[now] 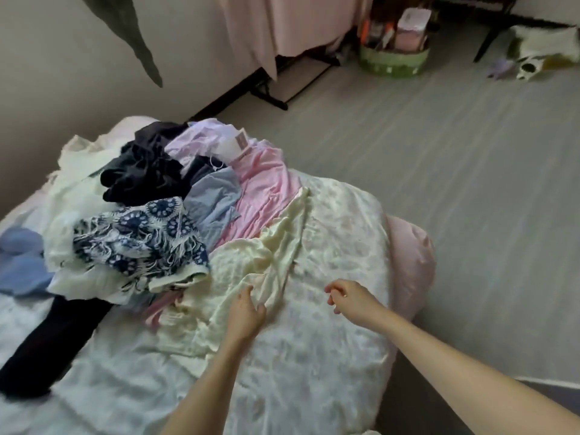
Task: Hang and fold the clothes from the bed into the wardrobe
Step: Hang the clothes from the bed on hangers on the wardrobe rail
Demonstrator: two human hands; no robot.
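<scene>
Cream fabric of a garment (251,262) lies on the bed (329,356) at the pile's (150,215) five o'clock edge, pinched by the left hand (246,312). At its three o'clock, the right hand (348,298) hovers, fingers loosely curled, holding nothing.

Both arms stretched forward; left hand (246,310) fingers curled, pinching; right hand (348,298) loosely curled, palm down.

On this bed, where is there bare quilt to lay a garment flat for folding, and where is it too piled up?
Free: the floral quilt between the cream garment and the bed's right edge, around the right hand, and the near strip beside the forearms. Crowded: the far left, where the navy-patterned top, dark clothes and pink garment overlap. The left hand grips the cream garment.
</scene>
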